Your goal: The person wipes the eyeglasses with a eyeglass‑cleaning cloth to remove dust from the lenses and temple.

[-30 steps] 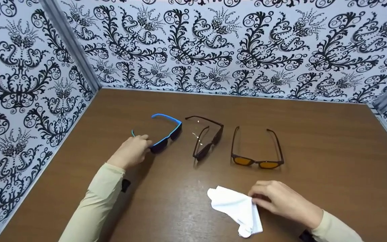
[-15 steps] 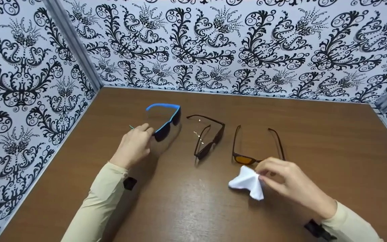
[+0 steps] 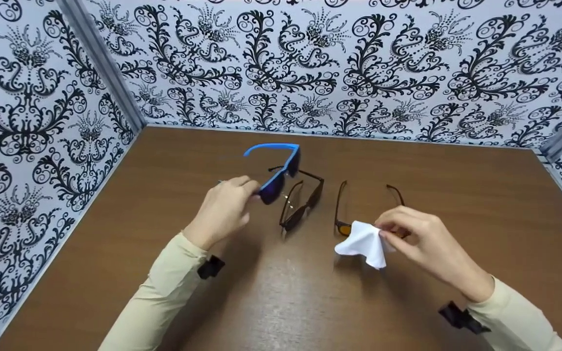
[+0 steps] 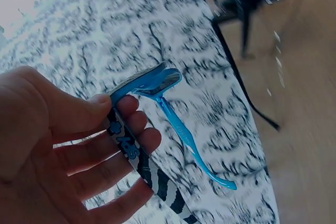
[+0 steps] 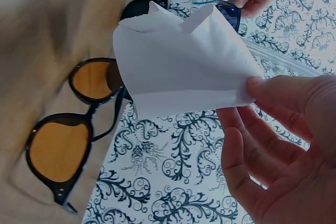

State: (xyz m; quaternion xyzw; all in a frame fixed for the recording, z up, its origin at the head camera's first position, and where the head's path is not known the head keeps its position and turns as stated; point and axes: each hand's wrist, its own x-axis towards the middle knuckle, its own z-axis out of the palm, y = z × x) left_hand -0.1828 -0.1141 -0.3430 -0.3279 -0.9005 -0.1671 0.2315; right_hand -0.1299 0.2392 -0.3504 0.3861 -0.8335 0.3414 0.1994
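My left hand (image 3: 227,209) pinches a pair of blue sunglasses (image 3: 273,146) near the hinge and holds them raised over the table. In the left wrist view the thumb presses the frame corner, and a zebra-striped temple (image 4: 160,182) runs past the fingers. A white cloth (image 3: 364,243) hangs from the thumb and fingertips of my right hand (image 3: 432,246). Behind that cloth, glasses with orange lenses (image 5: 60,150) stand on the table, partly hidden in the head view. Dark sunglasses (image 3: 296,219) stand between the two hands, overlapped at the back by the blue pair.
The brown wooden table (image 3: 281,302) reaches back to a wall (image 3: 310,63) with a black-and-white scroll pattern. A similar patterned panel (image 3: 22,146) borders the left side. Black straps show at both wrists.
The left hand has lifted the blue sunglasses and carried them right, toward the dark pair. The right hand has raised the white cloth and moved it forward, in front of the orange-lensed glasses.
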